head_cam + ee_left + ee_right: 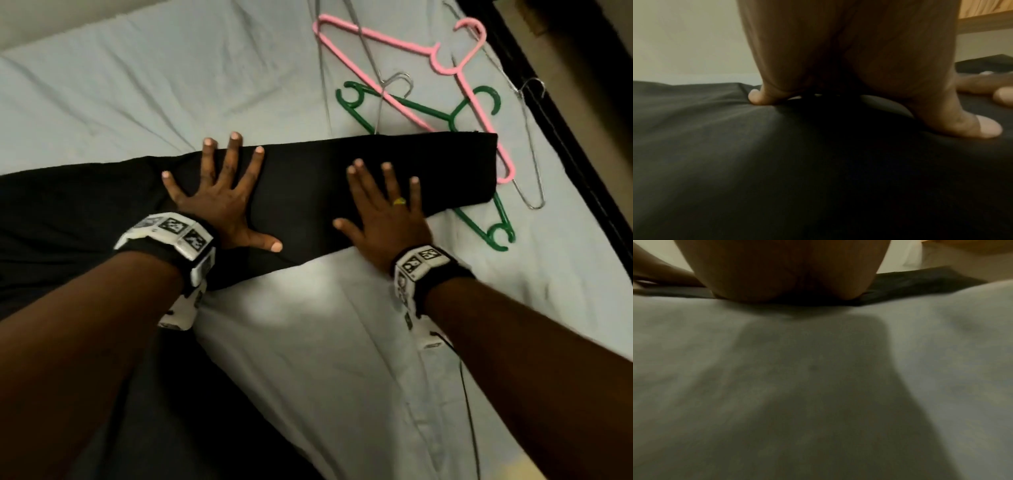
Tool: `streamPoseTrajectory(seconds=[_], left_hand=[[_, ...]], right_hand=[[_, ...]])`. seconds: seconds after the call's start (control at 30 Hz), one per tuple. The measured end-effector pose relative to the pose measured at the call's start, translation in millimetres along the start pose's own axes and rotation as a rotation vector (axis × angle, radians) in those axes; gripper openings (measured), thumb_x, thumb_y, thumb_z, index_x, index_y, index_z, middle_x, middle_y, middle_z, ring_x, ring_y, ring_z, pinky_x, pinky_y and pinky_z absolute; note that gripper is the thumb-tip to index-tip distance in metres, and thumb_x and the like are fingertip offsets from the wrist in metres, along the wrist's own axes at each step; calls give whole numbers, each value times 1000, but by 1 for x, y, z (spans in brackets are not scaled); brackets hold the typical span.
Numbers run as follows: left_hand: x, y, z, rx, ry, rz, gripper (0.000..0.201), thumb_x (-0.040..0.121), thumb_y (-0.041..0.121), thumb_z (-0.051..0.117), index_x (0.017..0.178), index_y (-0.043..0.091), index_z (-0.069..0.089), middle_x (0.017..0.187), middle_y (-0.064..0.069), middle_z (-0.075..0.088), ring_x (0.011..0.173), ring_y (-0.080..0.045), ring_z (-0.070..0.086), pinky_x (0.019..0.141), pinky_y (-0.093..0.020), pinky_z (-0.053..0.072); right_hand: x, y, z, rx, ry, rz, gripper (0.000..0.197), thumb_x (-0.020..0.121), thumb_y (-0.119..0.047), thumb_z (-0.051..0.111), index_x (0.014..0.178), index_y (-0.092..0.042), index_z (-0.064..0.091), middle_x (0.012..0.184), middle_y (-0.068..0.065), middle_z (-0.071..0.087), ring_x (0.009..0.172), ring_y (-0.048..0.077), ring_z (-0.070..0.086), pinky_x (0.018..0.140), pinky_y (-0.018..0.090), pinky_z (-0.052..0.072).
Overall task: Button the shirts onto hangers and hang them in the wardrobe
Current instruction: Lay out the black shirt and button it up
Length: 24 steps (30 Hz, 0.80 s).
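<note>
Pressing flat, my left hand [224, 202] lies with fingers spread and straight on the black shirt [308, 192], gripping nothing. My right hand [387, 212] does the same further along the sleeve, fingers splayed, a yellow ring [399, 201] on one finger. The shirt lies stretched across the bed [137, 85], over a pale sheet. Beyond the sleeve's end I see a pile of hangers: a pink hanger [404, 44] crossing a green hanger [428, 113], both partly under the cloth, with a wire hanger [531, 144] just beside them near the bed's edge.
</note>
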State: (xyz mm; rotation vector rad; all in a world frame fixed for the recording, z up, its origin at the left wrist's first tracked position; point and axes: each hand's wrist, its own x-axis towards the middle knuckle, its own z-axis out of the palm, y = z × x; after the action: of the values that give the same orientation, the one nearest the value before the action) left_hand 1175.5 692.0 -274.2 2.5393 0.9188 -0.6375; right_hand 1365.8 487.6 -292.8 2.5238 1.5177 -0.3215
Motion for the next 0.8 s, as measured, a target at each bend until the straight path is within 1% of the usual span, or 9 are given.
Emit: streamPoseTrajectory(seconds=[0.1, 0.17, 0.27, 0.4, 0.53, 0.6, 0.67, 0.73, 0.8], left_hand=[[2, 3, 2, 2, 3, -24, 150, 39, 102, 55, 150, 47, -29, 160, 11, -39, 149, -29, -32, 101, -88, 1], [-6, 4, 1, -3, 4, -42, 144, 52, 96, 61, 153, 41, -26, 161, 8, -37, 149, -31, -31, 105, -84, 0], [-47, -1, 7, -97, 170, -129, 114, 85, 64, 63, 160, 25, -14, 166, 1, -27, 151, -31, -27, 116, -72, -2], [-162, -1, 71, -141, 427, -270, 95, 92, 57, 49, 160, 2, 11, 168, -19, 0, 155, -40, -2, 121, -62, 9], [-289, 58, 163, -185, 169, -32, 117, 67, 61, 75, 156, 4, 25, 165, -18, 20, 154, -37, 7, 118, -63, 21], [-334, 88, 194, -201, -13, 73, 121, 55, 64, 79, 155, 12, 33, 165, -9, 27, 154, -30, 15, 115, -60, 24], [-363, 104, 217, -210, -123, 125, 118, 47, 66, 78, 150, 19, 44, 162, -4, 36, 150, -26, 26, 113, -61, 31], [-382, 107, 235, -219, -169, 146, 114, 45, 68, 77, 147, 23, 50, 160, -1, 38, 149, -26, 28, 111, -63, 32], [-395, 105, 251, -187, -184, 194, 118, 46, 72, 75, 150, 26, 46, 163, 1, 34, 149, -27, 30, 110, -66, 37]], right_hand=[[2, -25, -8, -16, 54, 94, 75, 98, -57, 18, 160, -20, 1, 168, 2, -4, 154, 30, -5, 119, 61, -6], [-2, -72, -6, -5, 85, -70, 72, 95, -52, 22, 160, -24, 8, 168, 3, 3, 154, 31, 2, 118, 64, 0], [-5, -101, 2, -12, -3, -256, 70, 94, -55, 24, 159, -35, 7, 169, -3, 3, 154, 29, 6, 117, 67, 5], [-5, -65, 8, 1, -3, 9, 67, 102, -55, 23, 159, -31, -1, 168, 0, -5, 154, 34, -2, 114, 73, -1], [-26, -83, -17, -3, 68, 27, 72, 98, -32, 51, 158, -9, 17, 166, 15, 10, 153, 37, 9, 114, 71, -4], [-57, -108, -29, 137, 143, -58, 58, 96, -25, 51, 150, -9, 38, 150, 21, 44, 141, 37, 39, 118, 62, 9], [-105, -128, -36, 360, 188, -89, 33, 98, -26, 48, 124, -13, 61, 100, 19, 70, 97, 40, 66, 97, 52, 44], [-163, -135, -28, 470, 31, -21, 18, 101, -33, 51, 97, -19, 62, 78, 13, 67, 76, 40, 64, 70, 42, 48], [-223, -135, -5, 464, -154, 59, 30, 97, -47, 53, 83, -21, 55, 76, 7, 65, 75, 37, 63, 62, 37, 44]])
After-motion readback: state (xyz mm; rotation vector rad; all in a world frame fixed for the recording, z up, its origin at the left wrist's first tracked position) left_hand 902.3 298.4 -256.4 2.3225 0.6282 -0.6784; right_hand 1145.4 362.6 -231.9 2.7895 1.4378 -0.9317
